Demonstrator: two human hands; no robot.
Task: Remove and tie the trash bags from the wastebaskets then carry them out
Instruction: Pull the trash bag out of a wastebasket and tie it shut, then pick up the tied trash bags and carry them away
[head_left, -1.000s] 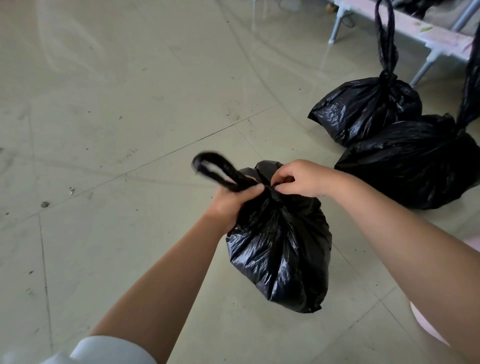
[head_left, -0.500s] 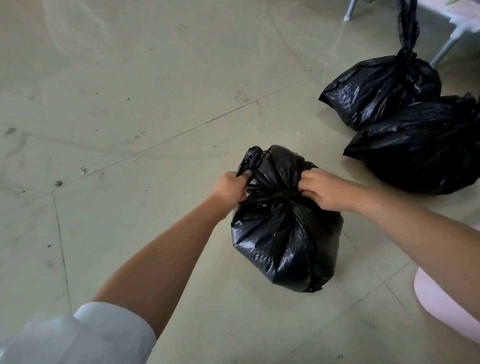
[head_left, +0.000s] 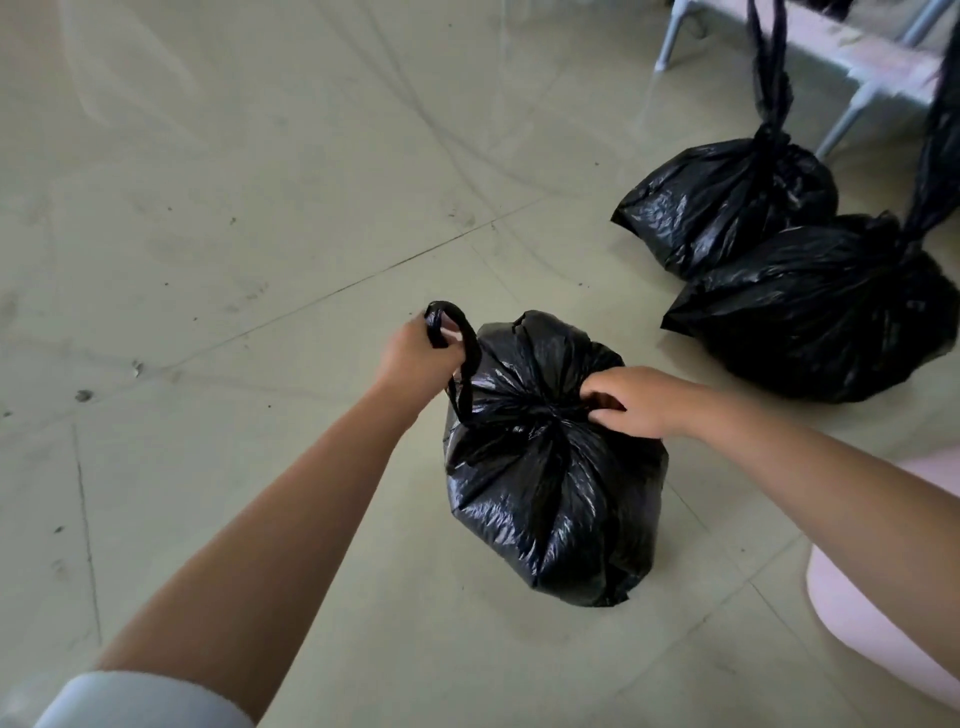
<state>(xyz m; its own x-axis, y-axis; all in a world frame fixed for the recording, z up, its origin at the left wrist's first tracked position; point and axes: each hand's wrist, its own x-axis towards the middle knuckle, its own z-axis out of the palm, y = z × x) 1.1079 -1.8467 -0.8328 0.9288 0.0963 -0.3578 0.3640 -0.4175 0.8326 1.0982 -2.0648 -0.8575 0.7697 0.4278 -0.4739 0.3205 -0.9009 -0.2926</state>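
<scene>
A full black trash bag (head_left: 556, 483) sits on the tiled floor right below me, its top gathered into a bunch. My left hand (head_left: 415, 358) grips one twisted black strip of the bag's mouth and holds it out to the left in a loop. My right hand (head_left: 631, 397) pinches the gathered neck on the bag's right side. Two other black bags stand at the right: a far tied bag (head_left: 727, 205) and a nearer tied bag (head_left: 826, 312), each with a long tail sticking up.
A pink wastebasket (head_left: 883, 623) shows at the lower right edge, partly behind my right forearm. Grey metal legs of a bench or table (head_left: 852, 111) stand at the top right behind the tied bags. Scuffed tiled floor (head_left: 260, 208) spreads to the left.
My left hand has pulled a strip of the bag's mouth out to the left into a loop; half a second ago both hands were pressed close at the bunched neck. The view has shifted slightly.
</scene>
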